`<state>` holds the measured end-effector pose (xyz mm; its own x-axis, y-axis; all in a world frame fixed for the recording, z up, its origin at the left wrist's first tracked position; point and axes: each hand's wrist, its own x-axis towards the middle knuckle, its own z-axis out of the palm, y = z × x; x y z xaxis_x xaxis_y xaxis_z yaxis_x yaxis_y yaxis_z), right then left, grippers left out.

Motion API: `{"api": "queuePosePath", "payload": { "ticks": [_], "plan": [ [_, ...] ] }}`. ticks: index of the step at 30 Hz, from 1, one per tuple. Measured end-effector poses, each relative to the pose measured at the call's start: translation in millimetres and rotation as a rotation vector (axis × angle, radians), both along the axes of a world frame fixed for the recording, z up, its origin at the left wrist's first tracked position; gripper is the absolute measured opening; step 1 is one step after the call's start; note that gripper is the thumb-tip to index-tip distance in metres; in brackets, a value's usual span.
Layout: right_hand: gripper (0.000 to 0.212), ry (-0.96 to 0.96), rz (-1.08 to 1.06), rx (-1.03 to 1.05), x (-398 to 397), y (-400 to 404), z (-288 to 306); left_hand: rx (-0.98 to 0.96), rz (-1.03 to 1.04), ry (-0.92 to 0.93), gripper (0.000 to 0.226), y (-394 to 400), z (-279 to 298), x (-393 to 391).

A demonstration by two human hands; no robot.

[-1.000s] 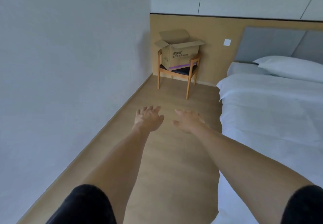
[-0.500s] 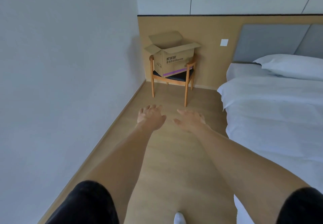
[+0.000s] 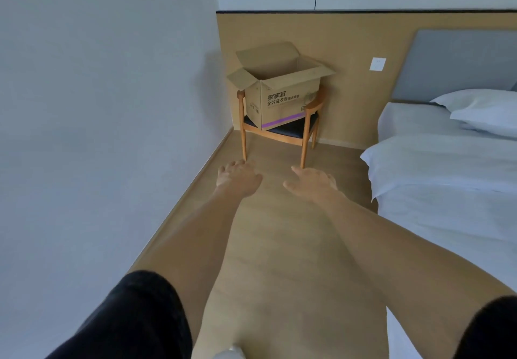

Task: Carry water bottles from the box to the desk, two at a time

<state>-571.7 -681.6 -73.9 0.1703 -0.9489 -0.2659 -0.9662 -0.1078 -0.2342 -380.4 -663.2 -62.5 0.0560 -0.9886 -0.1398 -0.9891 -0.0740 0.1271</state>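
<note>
An open cardboard box point(image 3: 285, 101) with printed characters and a purple stripe sits on a wooden chair point(image 3: 306, 130) in the far corner. Its flaps stand up and its inside is hidden from here; no bottles show. Both my arms stretch forward over the floor. My left hand point(image 3: 237, 178) and my right hand point(image 3: 309, 182) hang palm down with relaxed fingers, holding nothing, well short of the chair.
A white wall point(image 3: 98, 134) runs along the left. A bed point(image 3: 447, 185) with white sheets and a pillow point(image 3: 486, 112) fills the right. A strip of wooden floor point(image 3: 279, 246) leads between them to the chair. No desk is in view.
The box and chair have grown larger and nearer as I walk toward them. Both hands stay stretched forward and empty.
</note>
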Motion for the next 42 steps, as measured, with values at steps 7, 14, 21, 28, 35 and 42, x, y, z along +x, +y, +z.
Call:
{"api": "queuePosePath", "payload": {
  "ticks": [7,14,21,28,35,42],
  "plan": [
    [0.063,0.021,-0.065,-0.031,-12,-117,-2,-0.007,-0.097,0.025,0.039,-137,-15,-15],
    [0.06,0.038,-0.168,-0.059,0,-259,11,-0.016,-0.2,0.073,0.046,-309,-13,1],
    [0.057,-0.016,-0.239,-0.082,15,-381,20,-0.019,-0.255,0.095,0.044,-445,-4,14],
    [0.064,-0.014,-0.245,-0.081,17,-501,11,-0.011,-0.246,0.088,0.04,-559,-6,21],
    [0.063,-0.079,-0.187,-0.094,15,-651,-5,-0.037,-0.183,0.058,0.049,-689,-21,19],
    [0.067,-0.063,-0.092,-0.03,0,-801,-8,-0.017,-0.064,0.071,0.052,-823,-28,3]
  ]
}}
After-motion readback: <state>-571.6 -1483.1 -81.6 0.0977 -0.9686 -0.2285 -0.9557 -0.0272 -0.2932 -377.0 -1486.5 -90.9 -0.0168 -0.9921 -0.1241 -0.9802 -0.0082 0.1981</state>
